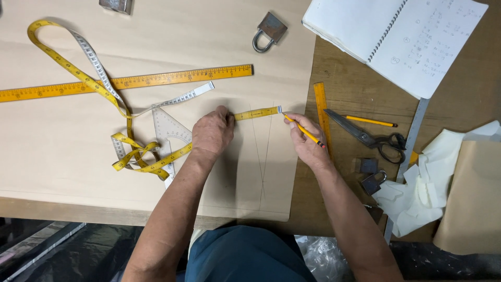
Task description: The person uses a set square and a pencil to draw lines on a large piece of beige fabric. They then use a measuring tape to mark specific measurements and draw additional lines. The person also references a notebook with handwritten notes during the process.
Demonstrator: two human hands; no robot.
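A yellow tape measure (pixel 156 162) is pressed flat onto a large sheet of tan pattern paper (pixel 62 156) by the left hand (pixel 213 131), whose fingers are curled down over the tape so that it is pinned rather than gripped. From under that hand the tape's free end is stretched towards the right hand (pixel 308 143), where its metal tip is met by the point of a yellow pencil (pixel 303 131). The pencil is held in a closed writing grip by the right hand, between thumb and fingers. Faint pencilled lines are seen on the paper between the two hands. Beyond the left hand a long yellow ruler (pixel 125 82) is laid, and a clear set square (pixel 168 128) is found just beside its wrist. Just past the right hand a short yellow ruler (pixel 321 112), black scissors (pixel 365 137) and a second pencil (pixel 371 121) are laid on the wooden table (pixel 344 83).
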